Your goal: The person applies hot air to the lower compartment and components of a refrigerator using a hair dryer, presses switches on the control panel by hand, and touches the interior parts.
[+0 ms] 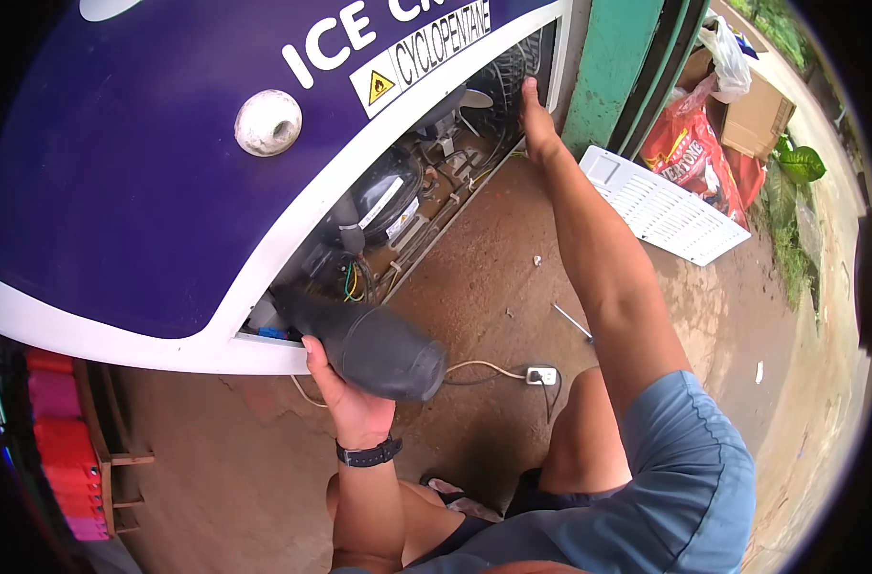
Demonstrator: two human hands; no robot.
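Observation:
My left hand (pixel 357 407), with a dark watch on the wrist, is closed around a black, tapered, blower-like tool (pixel 383 352). The tool's narrow end reaches into the open lower compartment of an ice cream freezer (pixel 182 220). Inside lie a black compressor (pixel 386 187), loose wiring (pixel 350 280), a fan (pixel 474 99) and a dark finned condenser coil (pixel 503 91). My right hand (pixel 538 122) is at the right end of the opening, against the coil and near the white frame. Its thumb shows; the other fingers are mostly hidden.
A white slotted panel (pixel 666 206) leans by the green post (pixel 613 72). A thin screwdriver (pixel 575 323) lies on the floor, near a white power socket (pixel 541 375) and its cord. A red bag (pixel 694 143) and cardboard box (pixel 757 113) sit at right, red-pink stacked items (pixel 67 450) at left.

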